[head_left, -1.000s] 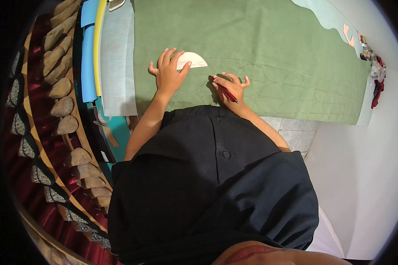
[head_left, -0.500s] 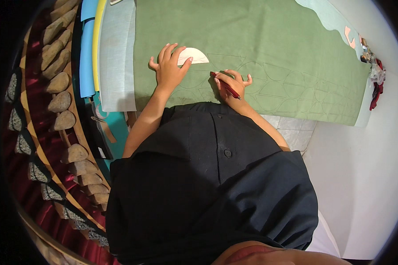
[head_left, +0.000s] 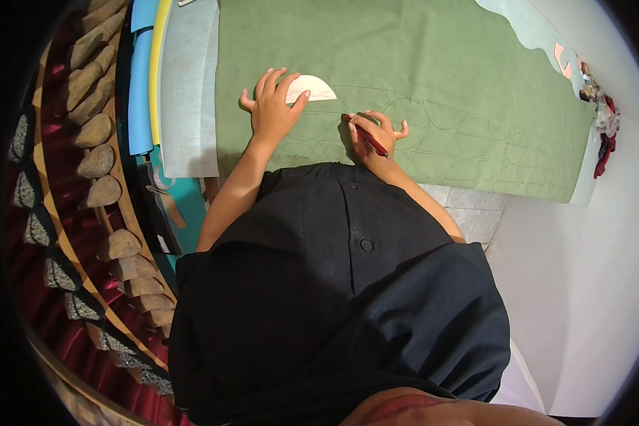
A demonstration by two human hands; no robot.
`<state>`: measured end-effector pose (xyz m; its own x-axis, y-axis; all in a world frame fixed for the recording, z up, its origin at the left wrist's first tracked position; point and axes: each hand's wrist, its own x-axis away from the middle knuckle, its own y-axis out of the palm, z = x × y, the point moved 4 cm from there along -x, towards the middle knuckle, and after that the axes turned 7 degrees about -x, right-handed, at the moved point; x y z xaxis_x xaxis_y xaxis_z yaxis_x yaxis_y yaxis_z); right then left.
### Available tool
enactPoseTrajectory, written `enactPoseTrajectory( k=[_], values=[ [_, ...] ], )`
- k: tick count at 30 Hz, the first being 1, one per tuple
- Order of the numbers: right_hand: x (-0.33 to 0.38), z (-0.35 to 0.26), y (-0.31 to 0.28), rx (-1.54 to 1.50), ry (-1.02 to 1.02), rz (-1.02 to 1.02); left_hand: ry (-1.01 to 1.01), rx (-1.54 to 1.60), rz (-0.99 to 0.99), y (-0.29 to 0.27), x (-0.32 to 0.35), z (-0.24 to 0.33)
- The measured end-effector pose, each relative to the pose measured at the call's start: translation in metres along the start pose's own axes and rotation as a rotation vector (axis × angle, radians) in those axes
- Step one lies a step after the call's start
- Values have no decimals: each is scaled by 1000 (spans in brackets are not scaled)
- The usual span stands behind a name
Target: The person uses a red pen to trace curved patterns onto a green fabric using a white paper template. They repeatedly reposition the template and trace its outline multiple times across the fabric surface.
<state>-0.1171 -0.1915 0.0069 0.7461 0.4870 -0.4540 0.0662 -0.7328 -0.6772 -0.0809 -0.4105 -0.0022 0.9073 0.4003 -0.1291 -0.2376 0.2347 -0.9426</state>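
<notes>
Fabric, green (head_left: 433, 78) and spread flat, fills most of what I see from the head camera, and faint traced outlines of curved, petal-like shapes run across it to the right of my hands. My left hand (head_left: 271, 110) lies on it palm down with the fingers spread wide, pressing on the near edge of a pale half-round template (head_left: 311, 89) that rests flat on the cloth; thumb and forefinger sit against its straight lower side while the rounded side points away from me. My right hand (head_left: 373, 135) is just to the right, closed around a red pen (head_left: 368, 138), with the little finger stretched out and the pen slanting across the fingers; I cannot tell whether its tip touches the cloth. The two hands are near each other but apart, both close to the fabric's near edge, just above my dark shirt (head_left: 334, 298). Left of the fabric lies a grey sheet (head_left: 188, 92), then long yellow (head_left: 156, 64) and blue strips (head_left: 140, 78) side by side. Further left a row of brownish stones (head_left: 96, 128) curves along the rim of the view. At the far right end of the cloth sits a small heap of red and mixed scraps (head_left: 603, 135) on the white floor (head_left: 589, 284)
</notes>
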Motion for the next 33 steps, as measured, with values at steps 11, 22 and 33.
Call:
enactPoseTrajectory(
  k=[11,22,33],
  values=[
    [1,0,-2,15,6,19,13,-11,5,0,0,0],
    [-4,6,-11,-164,73,17,-36,165,23,-5,0,-9],
    [-38,-1,15,-243,4,-212,-152,167,150,-77,6,-60]
  ],
)
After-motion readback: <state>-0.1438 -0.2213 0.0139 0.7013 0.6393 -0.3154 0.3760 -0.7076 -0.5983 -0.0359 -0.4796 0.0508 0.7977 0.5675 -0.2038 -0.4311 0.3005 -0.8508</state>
